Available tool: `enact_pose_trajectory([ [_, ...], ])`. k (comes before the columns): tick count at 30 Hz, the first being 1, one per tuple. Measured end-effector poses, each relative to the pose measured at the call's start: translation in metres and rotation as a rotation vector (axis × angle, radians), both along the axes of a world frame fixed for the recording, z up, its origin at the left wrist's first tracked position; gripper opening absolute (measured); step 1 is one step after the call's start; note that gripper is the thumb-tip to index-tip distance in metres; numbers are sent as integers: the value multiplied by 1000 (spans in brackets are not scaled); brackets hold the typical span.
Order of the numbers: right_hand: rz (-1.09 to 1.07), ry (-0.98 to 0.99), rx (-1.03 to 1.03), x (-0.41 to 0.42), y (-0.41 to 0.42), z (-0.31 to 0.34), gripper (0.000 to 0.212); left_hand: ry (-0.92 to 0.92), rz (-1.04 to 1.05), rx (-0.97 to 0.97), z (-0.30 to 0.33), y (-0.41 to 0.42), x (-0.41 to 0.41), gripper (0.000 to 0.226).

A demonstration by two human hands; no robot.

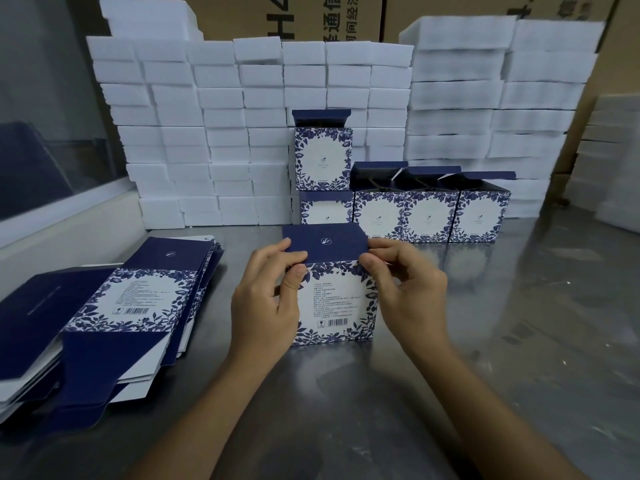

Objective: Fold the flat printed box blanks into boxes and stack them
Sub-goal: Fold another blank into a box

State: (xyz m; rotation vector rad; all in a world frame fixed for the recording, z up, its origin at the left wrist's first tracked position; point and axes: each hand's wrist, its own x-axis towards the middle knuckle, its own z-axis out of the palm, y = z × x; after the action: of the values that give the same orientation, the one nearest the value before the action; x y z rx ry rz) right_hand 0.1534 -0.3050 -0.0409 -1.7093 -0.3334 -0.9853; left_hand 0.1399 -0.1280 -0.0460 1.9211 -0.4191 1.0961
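Observation:
A blue-and-white floral printed box (pixel 337 306) stands upright on the steel table, its barcode face toward me and its navy lid flap (pixel 325 241) raised. My left hand (pixel 268 299) pinches the flap's left edge, thumb on the box front. My right hand (pixel 405 282) pinches the flap's right corner. A pile of flat box blanks (pixel 104 313) lies at the left. Folded boxes (pixel 429 213) with open lids stand in a row behind, and one more box (pixel 323 157) sits stacked on the leftmost.
Tall stacks of white foam blocks (pixel 214 133) line the back of the steel table (pixel 519 323), with more foam blocks (pixel 620 161) at the right edge. Brown cardboard cartons (pixel 287 15) stand behind them. A window ledge (pixel 69 216) runs along the left.

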Motion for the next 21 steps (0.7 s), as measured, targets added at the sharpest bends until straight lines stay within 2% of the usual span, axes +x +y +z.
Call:
enact_pose_trajectory([
  [4, 80, 79, 143, 1, -4, -1, 22, 4, -16, -13, 0, 0, -2, 22],
  [7, 171, 210, 306, 1, -7, 0, 18, 20, -51, -30, 0, 4, -2, 19],
  [9, 186, 269, 308, 2, -9, -1, 21, 30, -63, -46, 0, 7, 0, 19],
  [11, 224, 317, 299, 2, -11, -2, 48, 29, -43, -59, 0, 9, 0, 22],
  [14, 272, 393, 232, 1, -13, -5, 103, 53, -34, -69, 0, 13, 0, 25],
  [15, 293, 410, 214, 0, -12, -6, 116, 83, -51, -53, 0, 13, 0, 29],
  [17, 360, 418, 228, -3, -8, -7, 126, 132, -68, 47, 0, 11, -3, 52],
  [19, 382, 393, 225, -6, -3, -7, 123, 136, -48, 142, -2, 7, -4, 75],
  [21, 351, 354, 200, -7, 1, -8, 118, 161, -45, 157, -4, 3, -5, 83],
])
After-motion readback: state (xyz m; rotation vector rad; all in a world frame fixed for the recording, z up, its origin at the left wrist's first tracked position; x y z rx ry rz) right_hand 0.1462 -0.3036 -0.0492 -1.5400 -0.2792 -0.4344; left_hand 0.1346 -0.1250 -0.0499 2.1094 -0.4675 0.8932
